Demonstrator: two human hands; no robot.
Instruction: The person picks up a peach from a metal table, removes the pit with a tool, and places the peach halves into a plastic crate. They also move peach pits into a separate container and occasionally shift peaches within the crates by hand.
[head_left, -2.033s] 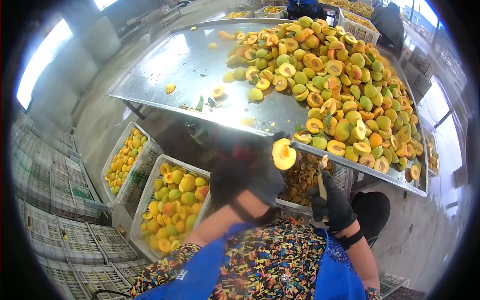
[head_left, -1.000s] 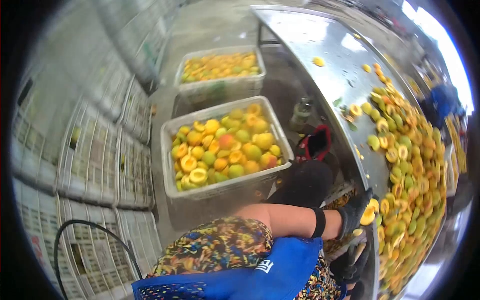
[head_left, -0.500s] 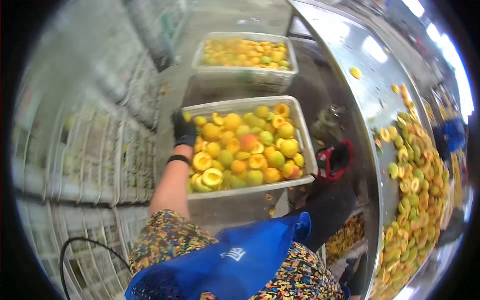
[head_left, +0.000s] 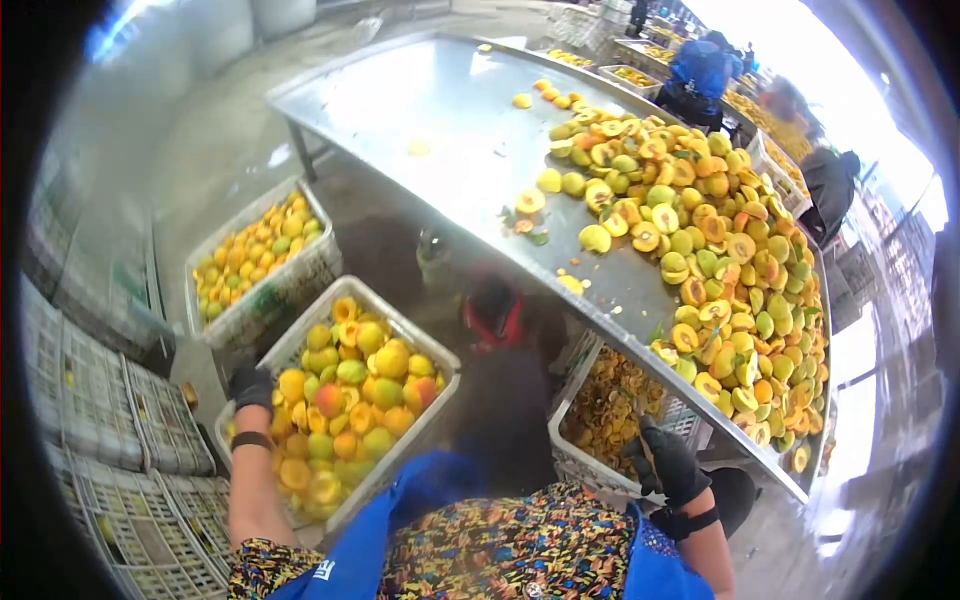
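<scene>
The person's black-gloved left hand (head_left: 251, 386) is at the left rim of a white plastic crate (head_left: 449, 368) of yellow-green fruit (head_left: 345, 410), some visibly halved; whether its fingers are spread or pinching anything cannot be told. The black-gloved right hand (head_left: 678, 468) curls its fingers round a slim, pale hand tool (head_left: 648, 452) near the shiny steel worktop (head_left: 400, 120). Releasing fruit low inside the rim should limit bruising, the tool kept well clear.

The left hand (head_left: 252, 386) is at the rim of a fruit crate (head_left: 412, 328); the right hand (head_left: 678, 466) holds a slim tool (head_left: 648, 455).
</scene>
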